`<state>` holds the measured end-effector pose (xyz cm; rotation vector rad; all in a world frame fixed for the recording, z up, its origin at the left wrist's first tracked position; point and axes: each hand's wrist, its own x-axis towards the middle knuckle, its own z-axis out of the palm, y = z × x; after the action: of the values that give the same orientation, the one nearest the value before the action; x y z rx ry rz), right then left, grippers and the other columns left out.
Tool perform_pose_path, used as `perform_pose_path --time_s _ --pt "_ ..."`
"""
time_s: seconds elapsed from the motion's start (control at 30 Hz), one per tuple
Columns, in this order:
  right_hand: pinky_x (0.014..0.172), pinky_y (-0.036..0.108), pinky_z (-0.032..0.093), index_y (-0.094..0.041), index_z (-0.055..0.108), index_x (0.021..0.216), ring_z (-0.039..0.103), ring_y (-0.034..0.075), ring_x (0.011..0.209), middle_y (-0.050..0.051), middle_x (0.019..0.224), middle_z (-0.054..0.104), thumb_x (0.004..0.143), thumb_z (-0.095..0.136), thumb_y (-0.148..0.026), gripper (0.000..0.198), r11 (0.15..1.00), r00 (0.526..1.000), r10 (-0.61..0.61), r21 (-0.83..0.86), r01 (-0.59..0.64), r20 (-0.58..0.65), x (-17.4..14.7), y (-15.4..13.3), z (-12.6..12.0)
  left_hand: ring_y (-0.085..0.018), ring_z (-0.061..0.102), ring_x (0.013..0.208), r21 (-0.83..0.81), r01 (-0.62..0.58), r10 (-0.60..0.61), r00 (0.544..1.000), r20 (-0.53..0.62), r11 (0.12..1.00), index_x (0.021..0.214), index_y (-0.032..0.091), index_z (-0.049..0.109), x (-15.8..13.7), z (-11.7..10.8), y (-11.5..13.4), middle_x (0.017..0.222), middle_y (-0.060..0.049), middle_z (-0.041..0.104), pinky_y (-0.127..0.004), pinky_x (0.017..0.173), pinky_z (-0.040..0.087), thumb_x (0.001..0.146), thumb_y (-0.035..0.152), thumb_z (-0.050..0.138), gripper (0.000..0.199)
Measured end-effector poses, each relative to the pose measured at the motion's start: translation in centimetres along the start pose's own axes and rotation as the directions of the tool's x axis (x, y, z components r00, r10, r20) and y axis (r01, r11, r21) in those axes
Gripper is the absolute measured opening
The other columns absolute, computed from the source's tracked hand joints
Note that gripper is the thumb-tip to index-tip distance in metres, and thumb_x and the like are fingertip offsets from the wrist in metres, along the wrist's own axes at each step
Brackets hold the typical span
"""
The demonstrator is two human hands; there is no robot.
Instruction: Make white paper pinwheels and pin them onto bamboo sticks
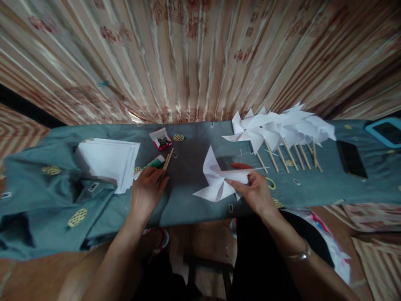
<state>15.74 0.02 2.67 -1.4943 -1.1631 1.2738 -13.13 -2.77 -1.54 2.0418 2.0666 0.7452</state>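
Note:
My right hand [255, 188] pinches a white paper pinwheel [216, 184] near its middle, thumb on the front. The pinwheel has no stick that I can see. My left hand [148, 186] is closed at the lower end of a few thin wooden sticks [168, 161]; how many it grips is hidden. Beside those fingers lies a green and white tube [155, 161]. Just behind stands an opened red and white box [163, 140] of small dark pins or tacks.
A stack of white paper sheets [108, 156] lies on the left of the grey-green tablecloth [188, 163]. Finished pinwheels on sticks [282, 125] overlap at the back right. Near them are yellow-green scissor handles [270, 183], a dark phone [351, 159] and a blue-framed device [385, 131]. A curtain [194, 62] hangs behind.

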Motion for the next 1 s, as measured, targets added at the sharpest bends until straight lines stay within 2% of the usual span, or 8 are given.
perform_pose_path --time_s 0.33,0.57,0.77,1.0 --pt "0.054 0.028 0.052 -0.018 0.068 0.102 0.066 0.018 0.062 0.002 0.075 0.075 0.057 0.085 -0.04 0.053 1.0 1.0 -0.01 -0.021 0.01 -0.01 -0.3 0.0 0.0 -0.024 0.067 0.089 0.211 0.002 -0.022 0.996 0.089 0.977 0.091 0.018 0.07 0.1 -0.7 1.1 0.094 -0.009 0.07 -0.033 0.077 0.052 0.094 0.03 0.044 0.029" --pt "0.056 0.029 0.052 -0.017 0.069 0.103 0.067 0.019 0.064 0.004 0.078 0.075 0.058 0.085 -0.04 0.054 0.999 1.0 -0.014 -0.031 0.014 0.0 -0.4 0.1 -0.2 -0.023 0.067 0.087 0.225 0.034 -0.056 0.994 0.091 0.974 0.088 0.02 0.071 0.1 -0.8 1.2 0.092 -0.008 0.071 -0.031 0.074 0.051 0.092 0.03 0.046 0.027" --pt "0.057 0.029 0.051 -0.017 0.069 0.101 0.066 0.019 0.064 0.004 0.08 0.075 0.056 0.086 -0.04 0.053 1.0 1.0 -0.001 -0.011 0.001 -0.001 -0.4 0.0 -0.1 -0.029 0.066 0.089 0.19 0.065 -0.087 0.99 0.111 0.98 0.092 0.017 0.073 0.6 -0.6 1.4 0.096 -0.012 0.07 -0.037 0.076 0.05 0.091 0.03 0.045 0.032" --pt "0.057 0.03 0.053 -0.018 0.069 0.103 0.067 0.019 0.065 0.004 0.078 0.075 0.06 0.084 -0.04 0.05 0.998 0.998 -0.056 -0.039 0.057 0.025 -0.6 0.0 -0.1 -0.025 0.067 0.082 0.233 0.087 -0.12 0.984 0.133 0.969 0.088 0.019 0.074 1.2 -0.5 1.5 0.092 -0.01 0.072 -0.033 0.068 0.047 0.09 0.031 0.048 0.029"
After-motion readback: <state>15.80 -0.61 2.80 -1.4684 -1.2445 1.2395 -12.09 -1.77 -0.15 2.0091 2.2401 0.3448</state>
